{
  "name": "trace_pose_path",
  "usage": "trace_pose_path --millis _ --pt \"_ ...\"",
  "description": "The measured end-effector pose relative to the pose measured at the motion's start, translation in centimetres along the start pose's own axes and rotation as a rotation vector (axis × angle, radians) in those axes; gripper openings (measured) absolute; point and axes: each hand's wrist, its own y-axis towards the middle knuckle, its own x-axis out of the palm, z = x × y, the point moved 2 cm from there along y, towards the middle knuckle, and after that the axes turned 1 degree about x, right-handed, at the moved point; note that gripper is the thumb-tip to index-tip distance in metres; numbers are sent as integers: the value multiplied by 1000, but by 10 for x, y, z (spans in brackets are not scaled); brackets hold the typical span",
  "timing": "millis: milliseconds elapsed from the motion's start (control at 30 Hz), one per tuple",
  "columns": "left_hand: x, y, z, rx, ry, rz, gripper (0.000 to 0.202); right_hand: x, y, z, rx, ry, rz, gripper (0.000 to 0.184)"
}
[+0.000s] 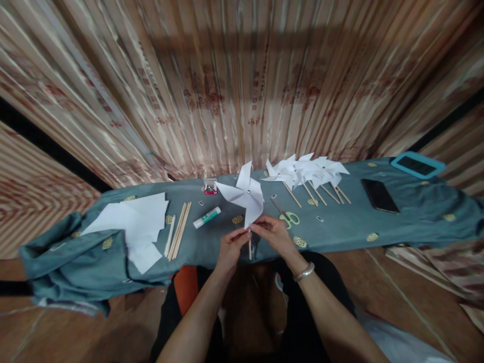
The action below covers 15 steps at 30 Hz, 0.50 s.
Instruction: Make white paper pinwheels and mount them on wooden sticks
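A white paper pinwheel (245, 195) with a metal pin at its centre stands on a thin wooden stick (250, 248) over the near edge of the teal cloth (416, 217). My left hand (231, 246) pinches the stick from the left. From the right, my right hand (273, 233) is closed on the stick and the pinwheel's lowest blade; a metal bangle circles its wrist. Both sets of fingers meet just under the paper.
Several finished pinwheels (308, 172) lie behind to the right. Scissors (288, 217), a glue stick (206, 217), spare sticks (179, 229), white paper sheets (134, 222), a small pin box (210, 187), a black phone (379, 195) and a blue-cased device (418, 164) rest on the cloth. A curtain hangs behind.
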Motion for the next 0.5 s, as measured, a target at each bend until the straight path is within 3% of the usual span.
trace_pose_path --millis 267,500 --pt "0 0 -2 -9 5 -26 38 3 0 8 3 6 -18 25" --pt "0 -2 -1 -22 -10 -2 41 1 5 7 -63 -333 106 29"
